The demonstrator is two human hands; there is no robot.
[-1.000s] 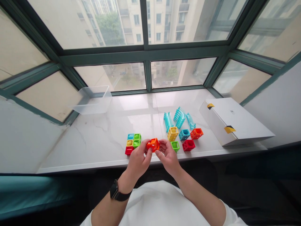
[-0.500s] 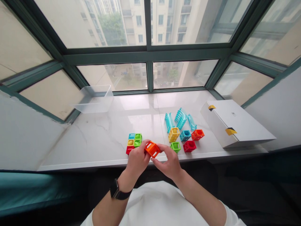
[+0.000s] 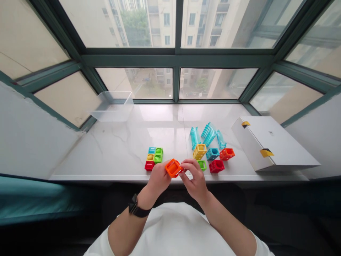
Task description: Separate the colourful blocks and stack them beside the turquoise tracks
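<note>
Near the sill's front edge, my left hand (image 3: 159, 177) is closed around an orange hollow cube block (image 3: 173, 168). My right hand (image 3: 195, 177) touches the block's right side with thumb and fingertips pinched together. To the left stands a cluster of joined cube blocks (image 3: 154, 158) in blue, green, yellow and red. Beyond my right hand are a green cube block (image 3: 202, 165), a yellow block (image 3: 199, 152), a blue block (image 3: 212, 153), a dark red block (image 3: 216, 166) and an orange-red block (image 3: 227, 154).
Three translucent blue track pieces (image 3: 208, 133) lie behind the blocks. At the back left sits a clear plastic bin (image 3: 113, 115). A white box (image 3: 279, 142) with yellow-black tabs stands at the right. Windows with a green frame (image 3: 176, 60) enclose the white sill (image 3: 119, 142).
The orange block has been turned in my hands so that a square opening faces up. My right fingers have shifted on its right side. The camera view has moved slightly.
</note>
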